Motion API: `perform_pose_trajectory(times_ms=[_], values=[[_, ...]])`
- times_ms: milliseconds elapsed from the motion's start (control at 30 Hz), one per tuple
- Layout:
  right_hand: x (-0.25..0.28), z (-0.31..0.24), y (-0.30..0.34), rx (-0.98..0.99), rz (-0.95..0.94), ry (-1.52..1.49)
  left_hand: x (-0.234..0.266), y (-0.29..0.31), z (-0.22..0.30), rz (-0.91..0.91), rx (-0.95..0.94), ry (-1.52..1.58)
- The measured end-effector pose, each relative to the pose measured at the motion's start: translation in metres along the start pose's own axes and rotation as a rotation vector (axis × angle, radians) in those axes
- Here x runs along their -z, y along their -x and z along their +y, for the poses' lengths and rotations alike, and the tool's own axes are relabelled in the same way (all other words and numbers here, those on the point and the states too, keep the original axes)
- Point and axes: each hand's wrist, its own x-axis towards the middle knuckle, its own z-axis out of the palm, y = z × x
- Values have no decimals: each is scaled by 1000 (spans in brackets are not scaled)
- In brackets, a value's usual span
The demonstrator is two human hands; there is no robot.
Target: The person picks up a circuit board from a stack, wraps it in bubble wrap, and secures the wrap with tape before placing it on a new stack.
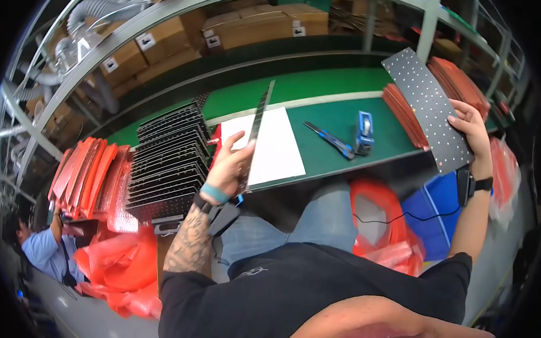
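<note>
My left hand [226, 167] is closed on a thin black perforated panel [259, 116], seen nearly edge-on and standing over a white sheet [279, 148] on the green table. At the right, my right hand [473, 129] grips the long side of another black panel [424, 101], whose dotted face is turned toward me and leans to the left. Behind that panel are red packing sleeves [399, 111], partly covered by it. Between the hands lie a blue-and-black utility knife [332, 142] and a small blue-and-white object [364, 133], perhaps a tape dispenser.
Several black panels [165, 152] stand in a row at the left, beside piled red sleeves [83, 178]. More red sleeves [458, 85] rest at the far right. A metal frame [429, 26] rises behind the table. A person [44, 248] is at the lower left. Cartons [265, 26] line the back.
</note>
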Motion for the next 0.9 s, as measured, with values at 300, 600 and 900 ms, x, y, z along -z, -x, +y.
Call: perform_pose_trajectory(times_ms=[300,600,900], values=[[3,133,80,-25,279,-283,16,-1,-55,100,190,51],[5,240,-54,-279,219,-159,-59,-39,-118,246,102,-146],[-12,267,-133,-213,259,1045,-83,-59,-125,271,147,-154]])
